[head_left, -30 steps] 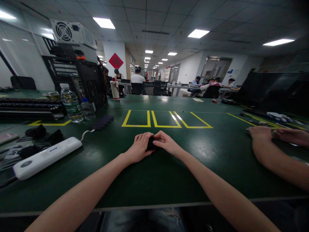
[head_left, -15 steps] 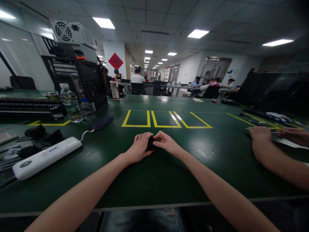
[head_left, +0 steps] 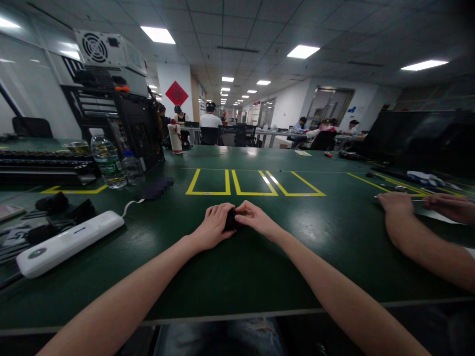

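Both of my hands meet around a small black object (head_left: 230,221) on the green table (head_left: 208,282), just in front of the yellow tape outlines. My left hand (head_left: 214,226) is wrapped over its left side, thumb toward me. From the right, my right hand (head_left: 255,218) pinches at its edge with thumb and forefinger. Much of the black object is hidden by my fingers, so its kind cannot be made out.
Yellow tape outlines (head_left: 254,194) mark the table ahead. Leftward lie a white power strip (head_left: 70,242), black adapters (head_left: 52,202), a water bottle (head_left: 107,160) and an open computer case (head_left: 139,131). At right, another person's hands (head_left: 397,202) hold a thin tool over white paper.
The view has shifted very slightly. A little more of the black object shows beneath my right fingers; both my hands stay around it in nearly the same place.
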Motion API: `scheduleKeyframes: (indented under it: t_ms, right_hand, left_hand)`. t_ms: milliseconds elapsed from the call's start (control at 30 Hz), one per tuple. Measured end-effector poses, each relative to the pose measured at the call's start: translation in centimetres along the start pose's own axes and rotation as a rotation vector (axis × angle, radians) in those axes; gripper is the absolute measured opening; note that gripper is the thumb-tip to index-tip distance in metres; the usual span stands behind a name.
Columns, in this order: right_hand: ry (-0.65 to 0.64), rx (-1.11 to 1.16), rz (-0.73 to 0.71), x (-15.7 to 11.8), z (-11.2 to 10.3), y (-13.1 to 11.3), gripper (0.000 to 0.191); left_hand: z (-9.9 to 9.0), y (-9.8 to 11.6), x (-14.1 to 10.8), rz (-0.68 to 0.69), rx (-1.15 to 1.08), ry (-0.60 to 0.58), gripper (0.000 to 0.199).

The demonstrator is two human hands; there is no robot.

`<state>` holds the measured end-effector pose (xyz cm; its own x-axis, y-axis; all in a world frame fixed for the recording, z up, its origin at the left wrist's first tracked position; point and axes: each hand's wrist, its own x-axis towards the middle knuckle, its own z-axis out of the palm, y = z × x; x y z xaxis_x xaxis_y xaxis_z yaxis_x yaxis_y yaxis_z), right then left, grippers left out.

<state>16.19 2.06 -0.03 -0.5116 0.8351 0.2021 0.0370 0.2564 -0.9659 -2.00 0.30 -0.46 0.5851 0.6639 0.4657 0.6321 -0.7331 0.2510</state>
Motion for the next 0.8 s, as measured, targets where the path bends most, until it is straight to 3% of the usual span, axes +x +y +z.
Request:
scheduleKeyframes:
  t_ms: [167, 400, 600, 800]
  right_hand:
    - [0.053, -0.03, 0.065, 0.17, 0.06, 0.33, 0.026]
    - [-0.059, 0.018, 0.045, -0.09, -0.23, 0.23, 0.039]
    - [0.019, -0.018, 0.012, -0.02, 0.02, 0.12, 0.024]
    - [0.016, -0.04, 0.081, 0.01, -0.11, 0.07, 0.029]
  left_hand:
    - [0.6, -0.28, 0.09, 0.001, -0.002, 0.026, 0.056]
    - [0.8, -0.39, 0.09, -0.005, 0.018, 0.021, 0.056]
    - [0.79, -0.38, 0.1, -0.004, 0.006, 0.035, 0.057]
    - [0.67, -0.32, 0.1, -0.01, -0.005, 0.023, 0.058]
